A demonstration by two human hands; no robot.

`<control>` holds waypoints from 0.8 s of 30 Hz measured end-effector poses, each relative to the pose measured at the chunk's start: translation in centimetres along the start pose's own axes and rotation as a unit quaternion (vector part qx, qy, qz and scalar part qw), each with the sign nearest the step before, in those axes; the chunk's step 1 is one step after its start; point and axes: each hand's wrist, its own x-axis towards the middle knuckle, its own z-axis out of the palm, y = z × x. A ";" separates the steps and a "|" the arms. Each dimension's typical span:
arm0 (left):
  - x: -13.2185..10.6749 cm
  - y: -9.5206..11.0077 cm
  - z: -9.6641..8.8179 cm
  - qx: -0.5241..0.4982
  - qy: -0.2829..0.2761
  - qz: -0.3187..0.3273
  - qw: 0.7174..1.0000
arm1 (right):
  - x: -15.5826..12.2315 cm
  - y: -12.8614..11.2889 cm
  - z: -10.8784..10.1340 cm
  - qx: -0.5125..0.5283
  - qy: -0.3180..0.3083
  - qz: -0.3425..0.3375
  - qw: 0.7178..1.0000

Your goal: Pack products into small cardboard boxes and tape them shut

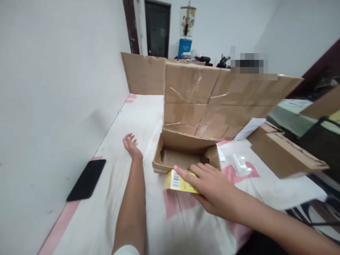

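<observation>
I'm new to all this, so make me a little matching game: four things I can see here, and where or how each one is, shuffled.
Things
1. yellow box
2. flat black object
3. left hand
4. blue container

Places and states
A. beyond the upright cardboard panel, in the background
B. nothing visible in its grasp, to the left of the open cardboard box
C. held by the right hand
D. lying on the pale cloth, beside the white wall

Pairs: 1-C, 2-D, 3-B, 4-A
</observation>
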 end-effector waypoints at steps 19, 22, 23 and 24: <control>-16.1 17.1 0.0 0.348 -0.570 0.295 0.683 | -9.1 4.1 7.0 -0.044 0.131 -0.120 0.983; -16.8 16.7 -0.4 0.365 -0.545 0.278 0.701 | -9.8 2.9 6.9 -0.026 0.104 -0.109 0.988; -17.0 16.7 -0.6 0.369 -0.534 0.273 0.710 | -9.9 2.5 6.8 -0.023 0.091 -0.087 0.992; -17.1 16.7 -0.7 0.371 -0.521 0.267 0.721 | -10.1 1.9 6.7 -0.023 0.078 -0.058 0.995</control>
